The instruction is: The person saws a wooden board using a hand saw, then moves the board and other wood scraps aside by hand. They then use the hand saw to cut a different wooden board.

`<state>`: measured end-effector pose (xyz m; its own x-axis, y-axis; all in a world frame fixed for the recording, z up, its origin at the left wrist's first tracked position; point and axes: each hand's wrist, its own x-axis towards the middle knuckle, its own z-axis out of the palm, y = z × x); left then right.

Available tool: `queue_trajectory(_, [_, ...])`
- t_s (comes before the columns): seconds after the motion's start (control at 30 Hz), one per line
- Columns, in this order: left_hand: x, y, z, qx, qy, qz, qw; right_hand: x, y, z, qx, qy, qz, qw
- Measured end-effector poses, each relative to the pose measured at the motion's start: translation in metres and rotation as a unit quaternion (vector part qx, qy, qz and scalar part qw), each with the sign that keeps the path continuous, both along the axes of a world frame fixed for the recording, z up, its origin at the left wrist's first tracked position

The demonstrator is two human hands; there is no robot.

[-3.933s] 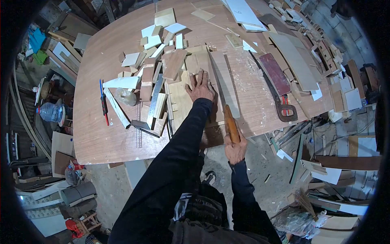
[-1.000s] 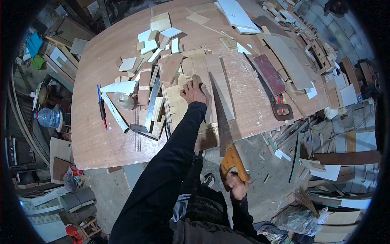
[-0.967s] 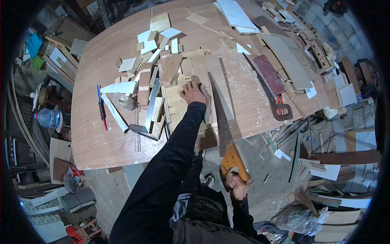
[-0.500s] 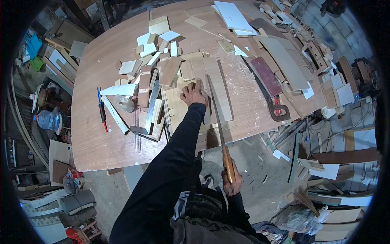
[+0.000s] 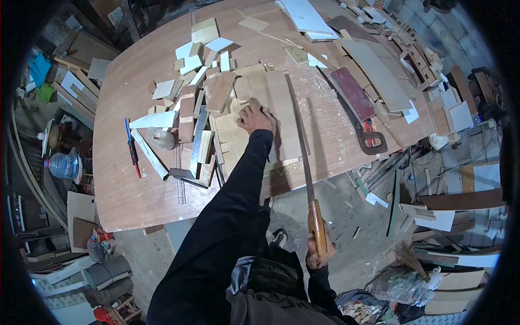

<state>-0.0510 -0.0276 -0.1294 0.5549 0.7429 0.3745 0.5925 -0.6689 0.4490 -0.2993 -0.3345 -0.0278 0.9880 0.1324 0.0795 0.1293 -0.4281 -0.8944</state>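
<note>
My left hand (image 5: 257,119) presses down on a flat wooden board (image 5: 280,116), its fingers spread over the board's left side. My right hand (image 5: 319,252) is closed around the wooden handle of a hand saw (image 5: 317,225), out past the table's front edge. From there the long blade runs away from me over the table, along the right edge of the board. Left of my left hand lie a brown wooden block (image 5: 186,115) and a metal try square (image 5: 199,142) among offcuts.
On the table (image 5: 130,200), a red-handled hacksaw (image 5: 371,138) lies beside a dark red block (image 5: 352,92). White panels (image 5: 306,19) lie at the back. A screwdriver-like tool (image 5: 134,151) and a translucent bottle (image 5: 161,138) are on the left. Wood pieces crowd the floor and wall at right.
The saw has shifted right, its blade going from across the board to the board's right edge. My right hand has moved right with it. My left hand stays on the board.
</note>
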Motion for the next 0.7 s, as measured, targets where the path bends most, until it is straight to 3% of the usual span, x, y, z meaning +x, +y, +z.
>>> queue_trajectory(0.03, [-0.002,0.002,0.004,-0.029,-0.016,-0.013,0.999,0.001,-0.002,0.002,0.034,0.072,0.005,0.997])
queue_trajectory(0.07, [-0.005,0.003,0.008,-0.058,-0.031,-0.026,0.998,0.006,-0.002,-0.012,0.018,-0.060,0.037,0.997])
queue_trajectory(0.1, [-0.005,0.004,0.010,-0.058,-0.031,-0.027,0.997,0.006,0.001,-0.015,0.017,-0.060,0.036,0.997])
queue_trajectory(0.17, [-0.005,0.003,0.013,-0.059,0.025,-0.007,0.998,0.005,0.007,-0.017,0.080,0.006,0.022,0.997])
queue_trajectory(0.23, [-0.003,0.005,0.011,-0.069,0.033,0.000,0.997,0.006,0.009,-0.017,0.051,-0.027,0.029,0.998])
queue_trajectory(0.33, [-0.002,0.006,0.013,-0.083,0.049,-0.005,0.995,0.003,0.009,-0.017,0.032,0.037,0.037,0.998])
queue_trajectory(0.37, [-0.003,0.007,0.014,-0.088,0.059,-0.014,0.994,-0.002,0.007,-0.028,0.218,0.153,-0.006,0.964])
queue_trajectory(0.4, [-0.002,0.008,0.017,-0.087,0.061,-0.014,0.994,-0.002,0.011,-0.027,0.392,0.262,-0.048,0.881])
queue_trajectory(0.43, [0.000,0.008,0.019,-0.098,0.064,-0.008,0.993,-0.003,0.013,-0.025,0.393,0.263,-0.049,0.880])
queue_trajectory(0.47, [0.002,0.008,0.022,-0.108,0.067,-0.002,0.992,-0.006,0.018,-0.021,0.244,0.136,-0.027,0.960])
queue_trajectory(0.5, [0.001,0.009,0.024,-0.107,0.066,-0.003,0.992,-0.005,0.022,-0.016,0.084,0.001,-0.005,0.996])
queue_trajectory(0.63, [0.000,0.008,0.026,-0.138,0.039,-0.018,0.990,-0.009,0.020,-0.021,0.066,-0.022,-0.010,0.998])
queue_trajectory(0.7, [0.002,0.008,0.025,-0.146,0.031,-0.010,0.989,-0.007,0.016,-0.025,0.004,0.016,0.020,1.000])
